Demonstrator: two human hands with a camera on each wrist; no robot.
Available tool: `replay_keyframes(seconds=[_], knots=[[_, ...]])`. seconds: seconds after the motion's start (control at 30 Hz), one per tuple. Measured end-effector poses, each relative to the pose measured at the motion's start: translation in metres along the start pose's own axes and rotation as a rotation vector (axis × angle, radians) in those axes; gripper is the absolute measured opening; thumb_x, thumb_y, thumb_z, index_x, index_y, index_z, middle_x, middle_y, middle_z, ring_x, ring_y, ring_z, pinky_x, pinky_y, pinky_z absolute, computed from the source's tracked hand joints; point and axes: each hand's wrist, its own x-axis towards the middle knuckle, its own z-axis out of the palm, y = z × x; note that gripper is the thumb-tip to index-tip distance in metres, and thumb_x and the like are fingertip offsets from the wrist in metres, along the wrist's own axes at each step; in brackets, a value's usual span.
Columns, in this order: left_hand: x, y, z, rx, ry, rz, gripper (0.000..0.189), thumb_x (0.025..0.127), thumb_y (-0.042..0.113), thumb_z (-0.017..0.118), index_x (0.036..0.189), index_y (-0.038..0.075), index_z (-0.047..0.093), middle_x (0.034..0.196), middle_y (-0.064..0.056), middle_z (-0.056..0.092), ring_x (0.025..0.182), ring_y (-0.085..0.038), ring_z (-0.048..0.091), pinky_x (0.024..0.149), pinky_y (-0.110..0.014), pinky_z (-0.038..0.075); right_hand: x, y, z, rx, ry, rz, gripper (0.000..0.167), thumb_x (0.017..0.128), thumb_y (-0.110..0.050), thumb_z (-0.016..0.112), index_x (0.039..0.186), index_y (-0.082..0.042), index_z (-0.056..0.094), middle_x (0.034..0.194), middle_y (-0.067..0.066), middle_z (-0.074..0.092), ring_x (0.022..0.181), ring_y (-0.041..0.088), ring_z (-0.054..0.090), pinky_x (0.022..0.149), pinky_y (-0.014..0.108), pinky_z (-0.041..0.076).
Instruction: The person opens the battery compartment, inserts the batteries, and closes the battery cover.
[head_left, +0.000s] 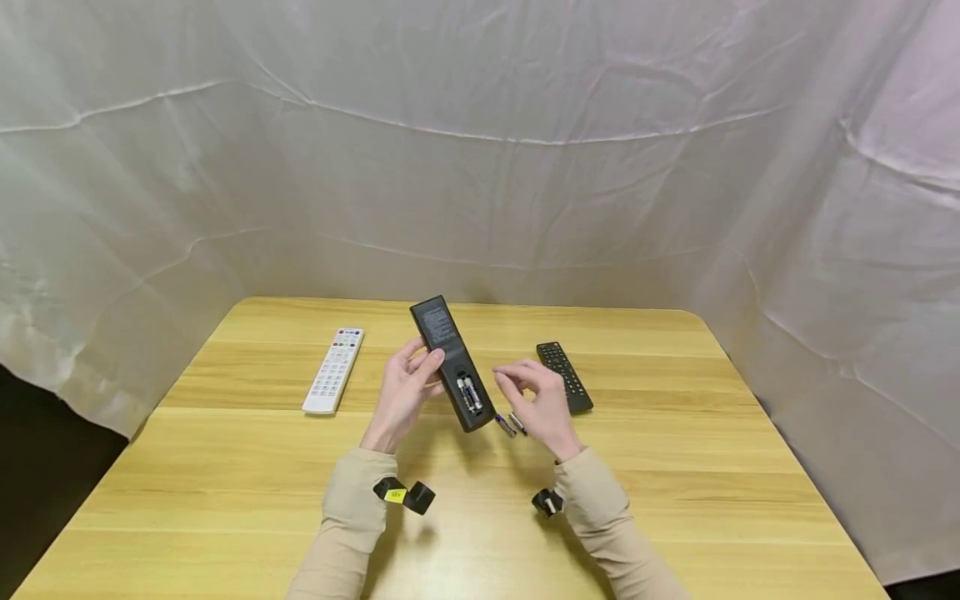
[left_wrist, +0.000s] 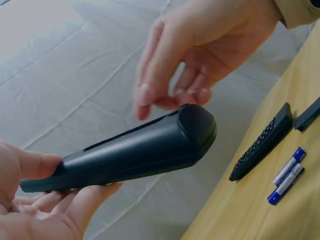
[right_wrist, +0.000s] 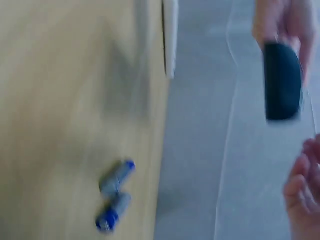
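Note:
My left hand [head_left: 405, 387] grips a black remote control [head_left: 453, 354] by its upper part, thumb on the back face. The back faces up, tilted, and silvery batteries [head_left: 469, 393] lie in its uncovered battery compartment. Just right of the remote's lower end is my right hand [head_left: 542, 400], its fingers loosely bent with nothing visible in them. In the left wrist view the fingertips [left_wrist: 144, 111] hover close to the compartment end; whether they touch it I cannot tell. Two loose blue-and-silver batteries [left_wrist: 287, 181] lie side by side on the table below.
A white remote [head_left: 333, 371] lies left on the wooden table [head_left: 480, 533]. Behind my right hand lies a smaller black remote [head_left: 566, 377]. A dark flat piece [left_wrist: 309, 116] shows at the edge of the left wrist view. A pale curtain [head_left: 480, 183] surrounds the table.

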Motion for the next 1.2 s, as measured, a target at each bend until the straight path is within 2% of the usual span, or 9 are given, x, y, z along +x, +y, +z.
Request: replay_keyframes(seconds=[0.07,0.27,0.43,0.57,0.7,0.8,0.93,1.03,1.2], knots=[[0.000,0.001,0.000,-0.003,0.002,-0.001,0.043,0.104,0.004,0.050,0.146,-0.003,0.041,0.118,-0.015,0.074,0.084,-0.010,0.075,0.078,-0.028,0.065,0.002,0.003,-0.010,-0.031,-0.048,0.079,0.013,0.091,0.000,0.070,0.102,0.002,0.077,0.090,0.013,0.075,0.073,0.015,0.067,0.067,0.019,0.058],[-0.001,0.003,-0.001,0.003,-0.002,0.005,0.044,0.104,0.005,0.050,0.146,-0.003,0.041,0.125,-0.023,0.070,0.085,-0.009,0.075,0.082,-0.030,0.065,0.005,0.011,-0.039,-0.134,-0.186,0.275,0.020,0.094,-0.008,0.068,0.111,-0.001,0.075,0.099,0.016,0.076,0.082,0.022,0.070,0.074,0.024,0.058],[-0.001,0.003,-0.001,0.010,-0.005,0.005,0.044,0.104,0.005,0.050,0.147,-0.003,0.041,0.124,-0.021,0.070,0.085,-0.009,0.075,0.081,-0.029,0.065,0.007,0.018,-0.057,-0.202,-0.299,0.379,0.025,0.098,-0.014,0.064,0.117,0.001,0.072,0.107,0.020,0.075,0.091,0.027,0.072,0.080,0.034,0.062],[-0.001,0.003,-0.002,0.010,-0.011,0.005,0.044,0.105,0.005,0.049,0.147,-0.003,0.040,0.124,-0.020,0.071,0.086,-0.009,0.075,0.083,-0.030,0.064,0.007,0.022,-0.068,-0.299,-0.391,0.431,0.027,0.098,-0.017,0.064,0.116,0.001,0.072,0.105,0.019,0.076,0.091,0.027,0.071,0.081,0.039,0.061],[-0.001,0.002,-0.003,0.014,-0.015,0.014,0.045,0.105,0.005,0.049,0.148,-0.003,0.039,0.125,-0.021,0.070,0.087,-0.009,0.075,0.083,-0.029,0.064,0.008,0.024,-0.077,-0.367,-0.489,0.482,0.031,0.096,-0.018,0.066,0.119,0.002,0.069,0.093,0.014,0.074,0.082,0.020,0.067,0.071,0.033,0.057],[-0.001,0.002,-0.003,0.018,-0.013,0.019,0.045,0.105,0.005,0.049,0.148,-0.004,0.039,0.126,-0.022,0.069,0.086,-0.008,0.075,0.083,-0.029,0.064,0.008,0.023,-0.082,-0.362,-0.571,0.522,0.039,0.094,-0.017,0.068,0.125,0.005,0.063,0.085,0.013,0.071,0.070,0.016,0.062,0.062,0.027,0.053],[-0.001,0.002,-0.004,0.026,-0.008,0.022,0.045,0.105,0.005,0.050,0.147,-0.003,0.039,0.124,-0.021,0.070,0.086,-0.008,0.075,0.083,-0.030,0.064,0.004,0.023,-0.085,-0.336,-0.660,0.624,0.048,0.092,-0.016,0.072,0.131,0.007,0.057,0.086,0.015,0.070,0.063,0.020,0.063,0.056,0.028,0.055],[-0.001,0.002,-0.004,0.031,-0.006,0.021,0.045,0.105,0.006,0.050,0.147,-0.003,0.039,0.125,-0.022,0.070,0.086,-0.008,0.075,0.084,-0.030,0.064,0.002,0.023,-0.084,-0.339,-0.701,0.694,0.050,0.090,-0.015,0.074,0.132,0.006,0.056,0.087,0.016,0.070,0.061,0.022,0.064,0.055,0.029,0.057],[0.000,0.001,-0.004,0.034,0.000,0.018,0.045,0.104,0.005,0.050,0.147,-0.003,0.039,0.128,-0.025,0.068,0.085,-0.008,0.075,0.082,-0.029,0.064,-0.002,0.024,-0.081,-0.360,-0.712,0.728,0.043,0.086,-0.010,0.077,0.123,0.004,0.059,0.084,0.017,0.069,0.054,0.018,0.060,0.053,0.028,0.055]])
